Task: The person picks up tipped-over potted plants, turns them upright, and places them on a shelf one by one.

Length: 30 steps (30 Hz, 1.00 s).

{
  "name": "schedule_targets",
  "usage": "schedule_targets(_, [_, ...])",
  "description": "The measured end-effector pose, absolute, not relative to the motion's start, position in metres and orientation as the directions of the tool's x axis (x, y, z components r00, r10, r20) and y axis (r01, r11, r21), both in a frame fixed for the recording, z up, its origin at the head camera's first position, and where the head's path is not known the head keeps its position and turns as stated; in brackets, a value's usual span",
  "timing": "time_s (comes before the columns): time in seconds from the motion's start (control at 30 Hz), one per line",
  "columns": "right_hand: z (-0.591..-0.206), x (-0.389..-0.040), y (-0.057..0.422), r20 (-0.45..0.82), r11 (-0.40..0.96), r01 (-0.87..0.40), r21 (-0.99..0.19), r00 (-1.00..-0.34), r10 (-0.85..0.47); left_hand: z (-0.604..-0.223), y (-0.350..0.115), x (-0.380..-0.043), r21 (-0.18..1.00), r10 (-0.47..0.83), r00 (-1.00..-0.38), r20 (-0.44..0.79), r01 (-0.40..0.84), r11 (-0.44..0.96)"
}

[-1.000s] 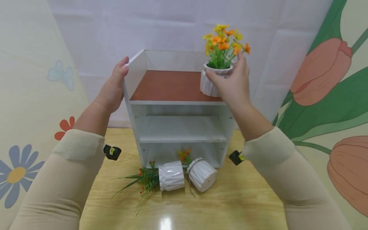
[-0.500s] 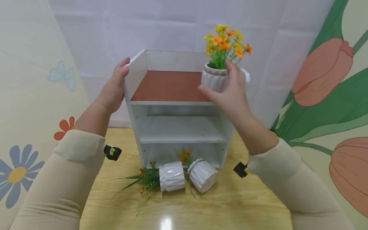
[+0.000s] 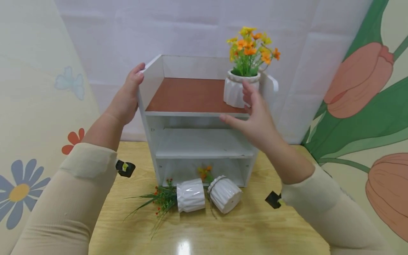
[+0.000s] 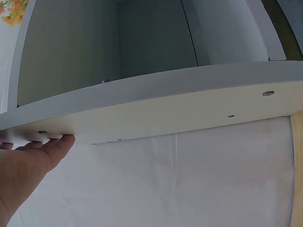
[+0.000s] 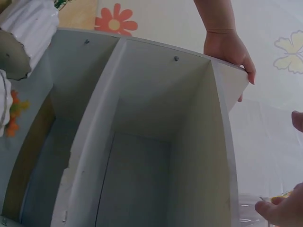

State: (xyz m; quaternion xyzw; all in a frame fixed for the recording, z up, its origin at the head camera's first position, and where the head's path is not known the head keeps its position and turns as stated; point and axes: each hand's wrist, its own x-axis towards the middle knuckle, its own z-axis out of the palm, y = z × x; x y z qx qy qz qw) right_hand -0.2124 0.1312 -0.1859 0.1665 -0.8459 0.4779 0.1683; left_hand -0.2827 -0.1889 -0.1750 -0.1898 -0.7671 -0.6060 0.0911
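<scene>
A white shelf unit (image 3: 204, 156) stands upright on the table, its top board (image 3: 188, 92) reddish brown. My left hand (image 3: 127, 94) grips the upper left side panel (image 3: 152, 79); in the left wrist view its fingers (image 4: 59, 147) lie against the panel's outer face. On the right part of the top board, a white ribbed flowerpot (image 3: 234, 90) stands upright with yellow and orange artificial flowers (image 3: 248, 47). In front of this pot is my right hand (image 3: 259, 124), thumb and fingers spread and holding nothing. Its fingertips overlap the pot in the head view.
Two more white flowerpots lie on their sides before the bottom compartment: one (image 3: 190, 195) with grassy leaves and red flowers (image 3: 165, 198) pointing left, another (image 3: 224, 194) with orange flowers (image 3: 204, 173) pointing into the shelf. Painted walls (image 3: 350, 117) flank the wooden table (image 3: 255, 226).
My right hand has let go of the upright flowerpot and drawn down towards me, its fingers spreading. The pot stays on the top board. My left hand keeps its hold on the panel.
</scene>
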Motion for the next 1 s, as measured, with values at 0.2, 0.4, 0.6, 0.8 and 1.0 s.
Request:
schedule_targets(0.2, [-0.201, -0.208, 0.135, 0.383, 0.508, -0.419, -0.753, -0.906, -0.181, -0.174, -0.188, -0.283, 0.896, 0.179, -0.914, 0.363, 0.395, 0.201])
schedule_targets(0.4, [-0.221, -0.204, 0.135, 0.349, 0.495, -0.426, -0.757, -0.904, -0.245, -0.175, -0.187, -0.282, 0.885, 0.174, -0.914, 0.368, 0.401, 0.237])
schedule_targets(0.6, [-0.242, -0.199, 0.134, 0.366, 0.472, -0.467, -0.747, -0.883, -0.295, -0.174, -0.187, -0.282, 0.89, 0.172, -0.916, 0.362, 0.394, 0.23])
schedule_targets(0.8, [-0.264, -0.198, 0.131, 0.304, 0.488, -0.44, -0.754, -0.892, -0.333, -0.173, -0.188, -0.283, 0.898, 0.184, -0.912, 0.367, 0.399, 0.186])
schedule_targets(1.0, [-0.285, -0.2, 0.133, 0.232, 0.532, -0.39, -0.751, -0.911, -0.34, -0.173, -0.188, -0.283, 0.904, 0.19, -0.912, 0.364, 0.395, 0.163])
